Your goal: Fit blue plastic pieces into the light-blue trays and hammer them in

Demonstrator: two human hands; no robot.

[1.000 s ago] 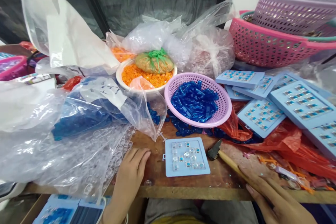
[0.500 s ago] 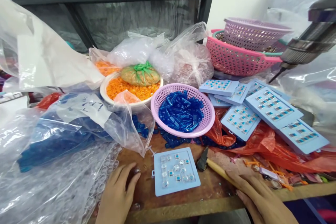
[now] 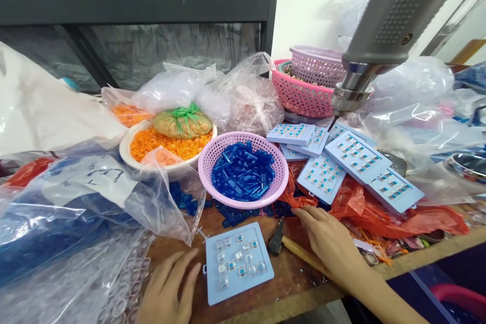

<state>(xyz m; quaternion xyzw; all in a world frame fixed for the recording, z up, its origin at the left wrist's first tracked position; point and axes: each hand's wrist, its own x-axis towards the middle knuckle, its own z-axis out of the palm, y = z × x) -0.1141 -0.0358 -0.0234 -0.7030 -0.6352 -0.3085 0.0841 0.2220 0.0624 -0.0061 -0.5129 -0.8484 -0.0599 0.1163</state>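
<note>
A light-blue plastic panel point(image 3: 250, 291) lies flat on the wooden bench, with several small clear pieces on it, some with blue centres. Just left of it rests my left hand point(image 3: 167, 288), fingers loosely curled and apart, with nothing visible in it. My right hand point(image 3: 328, 240) reaches forward with fingers stretched out. Its fingertips are by the red plastic bag point(image 3: 353, 200) and loose blue pieces, and I cannot tell whether they touch. Under that hand lies a hammer point(image 3: 304, 255), its handle partly hidden. Behind the panel stands a lilac basket point(image 3: 207, 182) of blue translucent pieces point(image 3: 243, 172).
A power screwdriver point(image 3: 364, 66) hangs point-down at the upper right. Several filled panels point(image 3: 357, 154) are stacked beneath it. A white bowl point(image 3: 127, 157) of orange rings stands back left. Clear bags point(image 3: 76, 212) cover the left side. Pink baskets point(image 3: 304, 93) stand behind.
My right hand has moved off the hammer handle, forward and left toward the red bag. My left hand stays beside the panel. The view has swung right, showing more of the screwdriver.
</note>
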